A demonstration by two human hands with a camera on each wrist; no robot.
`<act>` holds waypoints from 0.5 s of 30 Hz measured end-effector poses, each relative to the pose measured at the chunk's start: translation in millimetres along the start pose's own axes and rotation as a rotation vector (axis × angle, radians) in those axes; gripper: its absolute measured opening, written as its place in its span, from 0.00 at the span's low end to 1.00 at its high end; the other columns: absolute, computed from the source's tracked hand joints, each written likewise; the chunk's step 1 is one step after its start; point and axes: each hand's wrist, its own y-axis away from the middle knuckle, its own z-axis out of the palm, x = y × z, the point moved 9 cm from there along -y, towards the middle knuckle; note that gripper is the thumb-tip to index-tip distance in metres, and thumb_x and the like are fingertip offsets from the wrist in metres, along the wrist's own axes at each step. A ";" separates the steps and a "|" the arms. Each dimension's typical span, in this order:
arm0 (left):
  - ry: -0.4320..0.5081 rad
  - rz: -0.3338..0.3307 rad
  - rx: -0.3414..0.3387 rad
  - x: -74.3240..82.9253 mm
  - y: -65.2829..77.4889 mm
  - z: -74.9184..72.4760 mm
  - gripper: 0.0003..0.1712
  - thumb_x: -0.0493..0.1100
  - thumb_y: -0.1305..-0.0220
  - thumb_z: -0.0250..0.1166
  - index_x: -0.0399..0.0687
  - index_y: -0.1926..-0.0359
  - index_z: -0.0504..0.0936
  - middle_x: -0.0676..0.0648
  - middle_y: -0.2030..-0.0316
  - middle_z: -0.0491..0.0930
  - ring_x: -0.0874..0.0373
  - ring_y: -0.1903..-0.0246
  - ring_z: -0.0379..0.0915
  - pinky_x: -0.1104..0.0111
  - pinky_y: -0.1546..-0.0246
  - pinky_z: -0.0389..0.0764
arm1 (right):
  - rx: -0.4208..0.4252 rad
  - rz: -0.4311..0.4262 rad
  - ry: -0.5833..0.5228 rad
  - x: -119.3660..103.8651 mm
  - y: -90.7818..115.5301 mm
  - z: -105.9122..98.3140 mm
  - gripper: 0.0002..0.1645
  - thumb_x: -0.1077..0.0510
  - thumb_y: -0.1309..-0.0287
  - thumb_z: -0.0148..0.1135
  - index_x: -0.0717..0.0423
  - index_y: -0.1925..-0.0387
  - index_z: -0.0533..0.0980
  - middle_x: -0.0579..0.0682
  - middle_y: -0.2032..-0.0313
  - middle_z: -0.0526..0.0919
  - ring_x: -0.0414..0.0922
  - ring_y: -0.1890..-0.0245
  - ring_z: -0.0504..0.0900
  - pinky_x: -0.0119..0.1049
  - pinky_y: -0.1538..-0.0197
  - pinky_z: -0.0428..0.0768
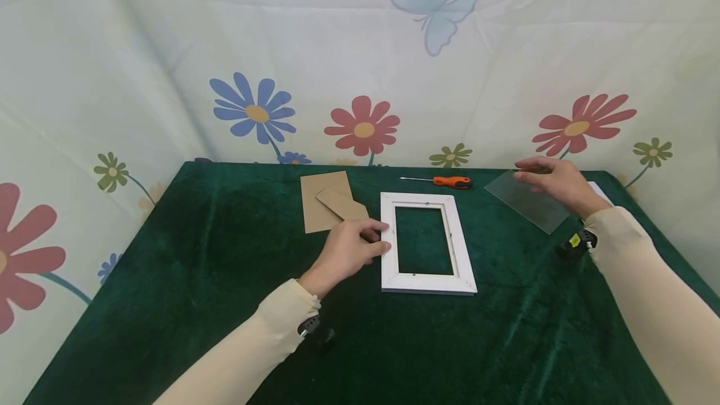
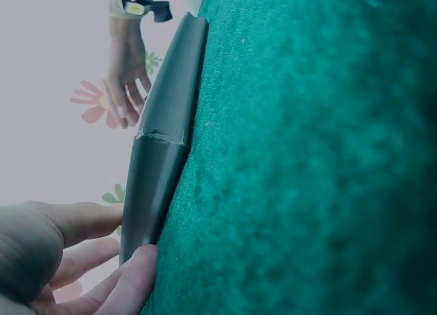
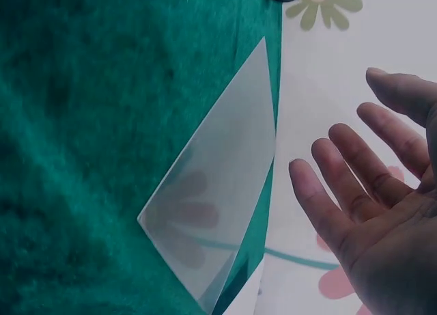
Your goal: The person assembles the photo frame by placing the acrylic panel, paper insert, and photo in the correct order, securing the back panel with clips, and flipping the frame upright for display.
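A white picture frame (image 1: 464, 255) lies on the green cloth with its back up and its opening bare. My left hand (image 1: 347, 247) holds the frame's left side between thumb and fingers; the left wrist view shows the fingertips (image 2: 141, 264) against the frame's edge (image 2: 160, 110). To the right, a clear sheet (image 1: 525, 204) lies flat on the cloth. Over that sheet hovers my right hand (image 1: 554, 183), its fingers loosely spread and holding nothing. The right wrist view shows a gap between those fingers (image 3: 321, 192) and the clear sheet (image 3: 212, 171).
A brown backing board (image 1: 315, 205) with a folded-out stand (image 1: 344, 204) lies left of the frame. Behind the frame is a screwdriver (image 1: 452, 182) with an orange and black handle. Something white (image 1: 599, 191) lies partly behind my right hand. A flowered curtain (image 1: 315, 36) hangs behind the table.
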 end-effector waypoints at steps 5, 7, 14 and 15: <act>0.001 -0.005 0.001 -0.1 0.1 -0.1 0.22 0.39 0.32 0.75 0.45 0.38 0.86 0.42 0.56 0.84 0.58 0.70 0.84 0.66 0.64 0.89 | -0.006 0.007 -0.007 8.7 -0.6 -2.1 0.42 0.40 0.21 0.57 0.63 0.21 0.62 0.68 0.27 0.69 0.66 0.31 0.72 0.56 0.32 0.75; 0.003 -0.004 0.000 -0.1 -0.1 -0.1 0.22 0.39 0.31 0.75 0.45 0.38 0.86 0.42 0.56 0.84 0.58 0.70 0.84 0.66 0.64 0.89 | -0.008 0.015 -0.015 12.0 -0.9 -2.2 0.42 0.40 0.21 0.57 0.64 0.21 0.62 0.68 0.27 0.68 0.67 0.31 0.71 0.58 0.32 0.74; 0.006 -0.002 0.002 -1.2 -0.8 -0.1 0.22 0.39 0.32 0.75 0.44 0.38 0.86 0.42 0.56 0.84 0.57 0.69 0.84 0.66 0.64 0.89 | -0.009 0.043 -0.030 23.1 -2.4 -2.3 0.43 0.40 0.21 0.57 0.64 0.21 0.61 0.70 0.27 0.67 0.68 0.31 0.70 0.64 0.31 0.72; 0.006 -0.002 0.002 -1.5 -0.9 0.0 0.22 0.39 0.32 0.75 0.44 0.38 0.86 0.42 0.56 0.84 0.57 0.69 0.84 0.66 0.64 0.89 | -0.008 0.046 -0.029 24.4 -2.4 -2.2 0.42 0.40 0.21 0.57 0.64 0.21 0.61 0.70 0.27 0.67 0.68 0.31 0.71 0.64 0.31 0.72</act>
